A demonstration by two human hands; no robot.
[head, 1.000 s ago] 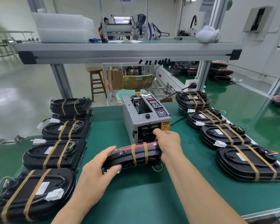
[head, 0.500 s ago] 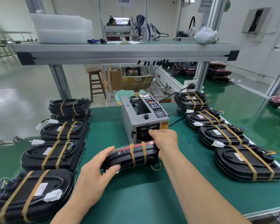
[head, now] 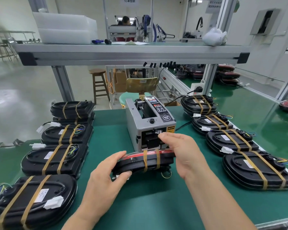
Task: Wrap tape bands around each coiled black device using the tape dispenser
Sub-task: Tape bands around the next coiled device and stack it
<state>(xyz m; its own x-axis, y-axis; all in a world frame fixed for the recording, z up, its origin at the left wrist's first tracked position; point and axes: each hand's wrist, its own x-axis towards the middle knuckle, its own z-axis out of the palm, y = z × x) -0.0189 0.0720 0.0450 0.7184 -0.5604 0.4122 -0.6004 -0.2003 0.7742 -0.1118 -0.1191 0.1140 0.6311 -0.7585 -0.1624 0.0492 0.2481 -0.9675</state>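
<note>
A black device with a red face (head: 145, 161) stands on edge in front of the grey tape dispenser (head: 150, 125), with two tan tape bands round its middle. My left hand (head: 106, 178) grips its left end, thumb underneath. My right hand (head: 181, 148) is raised at the dispenser's outlet, its fingertips at the tape strip there; whether they pinch the tape I cannot tell. The device's right end sits beneath that hand.
Banded black devices lie in a row on the left (head: 55, 160) and another row on the right (head: 254, 170) of the green mat (head: 156, 205). An aluminium shelf (head: 131, 53) spans overhead. The dispenser's cable (head: 181, 127) runs back right.
My right hand has lifted from the device's right end up to the dispenser's outlet. My left hand has kept its grip and the device has barely shifted.
</note>
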